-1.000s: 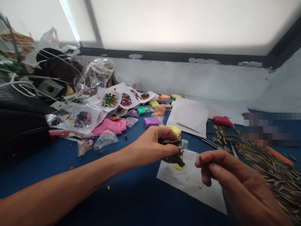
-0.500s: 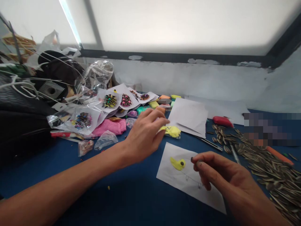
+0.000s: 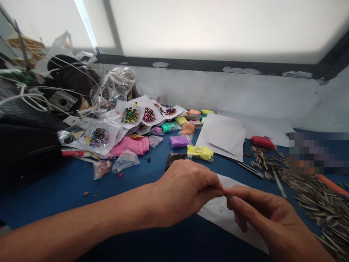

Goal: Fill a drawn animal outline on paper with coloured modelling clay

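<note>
My left hand [image 3: 191, 189] is closed in a pinch over the sheet of drawing paper [image 3: 245, 233], its fingertips meeting those of my right hand [image 3: 264, 211]. Thumb and forefinger of my right hand are also pressed together, with a tiny dark lump [image 3: 229, 198] at their tips. Whatever my left fingertips grip is hidden. Faint pencil lines show on the paper, but the yellow bird shape on it is almost wholly covered by my left hand. Just behind that hand lie a packet of black clay [image 3: 176, 158], a yellow clay packet [image 3: 200, 153] and a purple one [image 3: 181, 141].
Sunflower seeds [image 3: 321, 207] are heaped at the right, near a pen [image 3: 278, 183] and a red packet [image 3: 263, 142]. White sheets [image 3: 220, 134] lie at the back. Bagged seed pieces [image 3: 98, 138], a pink cloth-like bundle [image 3: 131, 145] and black bags [image 3: 27, 145] crowd the left.
My left hand has come down and right from above the clay packets to my right fingertips, now covering the yellow bird. The purple and black packets have come into view.
</note>
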The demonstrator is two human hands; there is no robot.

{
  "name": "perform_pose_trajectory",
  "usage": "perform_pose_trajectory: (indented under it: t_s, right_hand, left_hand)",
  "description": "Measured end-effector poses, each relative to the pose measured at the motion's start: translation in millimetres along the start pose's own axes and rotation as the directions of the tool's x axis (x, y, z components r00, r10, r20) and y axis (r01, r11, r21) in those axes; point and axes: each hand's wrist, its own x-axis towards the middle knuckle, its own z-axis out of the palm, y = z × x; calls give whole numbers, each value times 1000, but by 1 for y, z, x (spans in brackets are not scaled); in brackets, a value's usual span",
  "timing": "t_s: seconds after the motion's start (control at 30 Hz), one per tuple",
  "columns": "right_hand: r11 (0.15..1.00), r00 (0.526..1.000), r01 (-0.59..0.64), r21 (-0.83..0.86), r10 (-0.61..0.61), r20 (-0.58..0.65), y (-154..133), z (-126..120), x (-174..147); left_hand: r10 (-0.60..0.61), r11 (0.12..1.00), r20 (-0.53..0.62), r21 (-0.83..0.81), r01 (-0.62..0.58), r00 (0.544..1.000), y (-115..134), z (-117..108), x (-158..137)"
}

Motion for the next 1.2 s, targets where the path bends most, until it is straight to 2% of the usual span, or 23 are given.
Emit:
perform_pose_trajectory:
  t_s: [0.07,0.13,0.2,0.27,0.33,0.43,0.63,0.7,0.83,0.93,1.03,1.2]
  right_hand:
    - [1000,999,17,-23,-18,-28,0,-1,1]
    - [998,995,36,-49,-41,-86,0,-1,1]
    - [996,990,57,-72,-66,-128,1,-2,0]
    - [994,990,67,-91,-78,-121,3,-1,-1]
    - [992,991,80,-101,-90,-96,4,0,-1]
    - [991,992,80,-107,-90,-92,3,3,-2]
    - [998,998,12,-54,-15,-57,-4,6,-3]
    - [1000,1000,-10,-24,9,-21,-6,6,-3]
    - [996,989,-50,70,39,141,-13,3,2]
    - [983,985,-65,174,35,168,-15,0,4]
    - [973,985,-66,223,28,169,-9,-2,2]
    - [974,999,6,227,-15,39,1,-4,-2]
  left_hand:
    - [-36,999,-10,11,36,999,1,-1,0]
    - [-113,992,-15,-56,112,994,2,-2,2]
    - [-226,945,33,-236,228,974,2,-2,3]
    - [-295,836,133,-443,323,946,3,-1,5]
    - [-285,734,223,-576,362,932,4,1,6]
    - [-243,650,300,-656,384,923,4,4,6]
    - [-182,508,351,-766,393,919,-3,6,5]
    - [-166,488,351,-783,385,922,-3,5,4]
    - [-158,451,361,-802,392,919,0,4,4]
    - [-181,450,336,-808,381,924,0,2,5]
    - [-212,463,270,-818,340,939,-2,-1,8]
    - [-276,448,232,-828,338,933,-5,-5,12]
